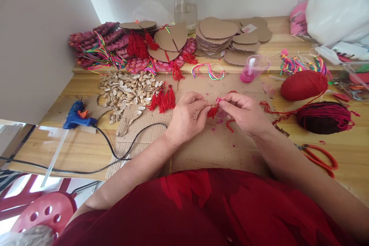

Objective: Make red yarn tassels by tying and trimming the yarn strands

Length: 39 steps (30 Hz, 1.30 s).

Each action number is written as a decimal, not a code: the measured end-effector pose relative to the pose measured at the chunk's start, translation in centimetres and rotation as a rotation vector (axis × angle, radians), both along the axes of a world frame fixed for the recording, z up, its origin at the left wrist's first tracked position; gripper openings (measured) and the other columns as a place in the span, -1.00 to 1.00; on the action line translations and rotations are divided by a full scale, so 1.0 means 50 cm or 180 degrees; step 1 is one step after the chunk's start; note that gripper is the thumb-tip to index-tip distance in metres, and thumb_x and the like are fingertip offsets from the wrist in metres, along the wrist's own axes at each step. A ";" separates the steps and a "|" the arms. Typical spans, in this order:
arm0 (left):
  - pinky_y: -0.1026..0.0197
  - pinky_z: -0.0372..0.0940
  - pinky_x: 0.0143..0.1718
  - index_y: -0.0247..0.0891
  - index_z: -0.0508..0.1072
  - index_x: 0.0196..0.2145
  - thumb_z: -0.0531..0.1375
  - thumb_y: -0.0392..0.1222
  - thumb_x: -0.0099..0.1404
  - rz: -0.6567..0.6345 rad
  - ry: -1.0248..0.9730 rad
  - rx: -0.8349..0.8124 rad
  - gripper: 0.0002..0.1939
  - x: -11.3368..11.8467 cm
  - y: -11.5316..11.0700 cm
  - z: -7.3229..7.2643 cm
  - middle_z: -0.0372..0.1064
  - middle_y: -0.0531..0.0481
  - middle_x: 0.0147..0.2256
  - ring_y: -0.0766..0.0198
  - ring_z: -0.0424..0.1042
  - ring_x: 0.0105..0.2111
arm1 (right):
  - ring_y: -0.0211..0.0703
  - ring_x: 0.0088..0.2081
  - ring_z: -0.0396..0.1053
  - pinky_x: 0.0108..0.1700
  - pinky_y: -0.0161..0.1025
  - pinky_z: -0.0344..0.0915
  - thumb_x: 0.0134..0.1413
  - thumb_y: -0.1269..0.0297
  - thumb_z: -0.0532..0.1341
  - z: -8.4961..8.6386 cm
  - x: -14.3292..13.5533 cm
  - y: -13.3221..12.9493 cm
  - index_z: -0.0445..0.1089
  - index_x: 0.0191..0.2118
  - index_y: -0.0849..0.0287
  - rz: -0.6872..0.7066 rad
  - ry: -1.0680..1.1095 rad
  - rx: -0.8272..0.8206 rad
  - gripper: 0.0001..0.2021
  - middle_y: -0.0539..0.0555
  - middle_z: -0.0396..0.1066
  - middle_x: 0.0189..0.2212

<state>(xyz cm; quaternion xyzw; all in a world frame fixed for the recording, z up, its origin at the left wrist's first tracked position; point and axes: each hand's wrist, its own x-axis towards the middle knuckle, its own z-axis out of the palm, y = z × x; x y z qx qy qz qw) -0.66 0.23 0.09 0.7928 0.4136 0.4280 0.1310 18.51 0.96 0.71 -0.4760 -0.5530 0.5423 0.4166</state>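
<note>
Over the cardboard on the table, my left hand (190, 116) pinches a small bundle of red yarn (212, 112) between thumb and fingers. Close on its right, my right hand (243, 112) is closed on a thin pink strand (219, 100) at the top of that bundle. Short red yarn scraps (230, 125) lie on the cardboard (219, 152) below the hands. Several finished red tassels (163, 99) rest to the left of my left hand, beside a pile of peanut shells (129, 92).
A blue glue gun (77, 117) with a black cable sits at left. Red yarn (304, 85), dark yarn (324, 117) and orange-handled scissors (319, 157) lie at right. Behind stand a pink cup (249, 73), cardboard shapes (217, 29) and a water bottle (185, 7).
</note>
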 end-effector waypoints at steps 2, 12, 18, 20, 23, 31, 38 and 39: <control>0.12 0.36 -0.09 -0.25 0.58 -0.23 0.15 -0.31 0.36 0.0077 0.0110 -0.0002 -0.82 -0.001 0.002 0.000 0.45 -0.12 -0.23 0.20 0.43 -0.17 | -0.33 -0.54 0.15 -0.50 -0.32 0.15 0.01 -0.02 0.38 0.001 0.000 0.000 0.45 -0.37 0.17 -0.0019 -0.0040 0.0026 -0.68 -0.05 0.30 -0.55; 0.14 0.46 -0.11 -0.25 0.61 -0.15 0.28 -0.18 0.29 -0.0145 -0.1335 -0.1684 -0.80 0.019 -0.008 -0.005 0.60 -0.11 -0.17 0.20 0.57 -0.18 | -0.33 -0.54 0.14 -0.50 -0.30 0.07 0.07 0.05 0.34 -0.015 -0.007 -0.001 0.48 -0.34 0.17 0.0082 -0.0056 0.0078 -0.74 -0.05 0.32 -0.54; 0.13 0.48 -0.09 -0.23 0.63 -0.19 0.33 -0.26 0.22 -0.0156 -0.1640 -0.1958 -0.81 0.020 -0.004 -0.009 0.61 -0.06 -0.18 0.18 0.59 -0.19 | -0.30 -0.51 0.20 -0.48 -0.29 0.12 0.05 0.04 0.35 -0.008 -0.005 -0.003 0.48 -0.32 0.16 0.0085 -0.0067 -0.0028 -0.73 -0.02 0.37 -0.50; 0.11 0.49 -0.07 -0.21 0.63 -0.17 0.31 -0.30 0.22 -0.0131 -0.1609 -0.1905 -0.80 0.019 -0.004 -0.007 0.61 -0.05 -0.16 0.18 0.59 -0.18 | -0.28 -0.49 0.22 -0.50 -0.30 0.13 0.05 0.02 0.35 -0.005 -0.002 -0.002 0.47 -0.30 0.14 0.0003 0.0044 -0.0064 -0.72 -0.01 0.36 -0.48; 0.11 0.50 -0.13 -0.19 0.63 -0.16 0.30 -0.31 0.22 -0.0027 -0.1552 -0.1818 -0.78 0.020 -0.006 -0.004 0.61 -0.03 -0.17 0.19 0.59 -0.22 | -0.26 -0.46 0.26 -0.51 -0.30 0.12 0.04 -0.03 0.35 -0.002 0.000 0.000 0.46 -0.30 0.13 -0.0001 0.0055 -0.0138 -0.69 0.02 0.37 -0.44; 0.21 0.47 -0.30 -0.26 0.62 -0.15 0.32 -0.26 0.21 -0.0118 -0.1451 -0.2070 -0.77 0.015 -0.009 0.000 0.62 -0.07 -0.23 0.22 0.59 -0.33 | -0.31 -0.51 0.21 -0.46 -0.29 0.16 0.04 0.10 0.37 0.000 0.001 -0.002 0.46 -0.36 0.18 0.0222 -0.0409 0.0132 -0.76 -0.05 0.31 -0.54; 0.24 0.45 -0.30 -0.26 0.61 -0.11 0.33 -0.24 0.20 -0.0181 -0.1696 -0.2290 -0.72 0.011 -0.002 -0.002 0.62 -0.07 -0.25 0.25 0.57 -0.34 | -0.26 -0.45 0.32 -0.45 -0.28 0.21 0.16 0.12 0.29 0.000 0.014 0.002 0.55 -0.20 0.16 0.0122 -0.0447 0.0146 -0.77 0.05 0.49 -0.39; 0.24 0.45 -0.32 -0.27 0.61 -0.10 0.33 -0.24 0.19 -0.0182 -0.1720 -0.2328 -0.71 0.011 -0.002 -0.002 0.62 -0.07 -0.26 0.25 0.56 -0.35 | -0.25 -0.44 0.33 -0.46 -0.28 0.21 0.17 0.10 0.29 -0.003 0.015 0.002 0.56 -0.20 0.14 0.0019 -0.0388 0.0172 -0.77 0.07 0.51 -0.36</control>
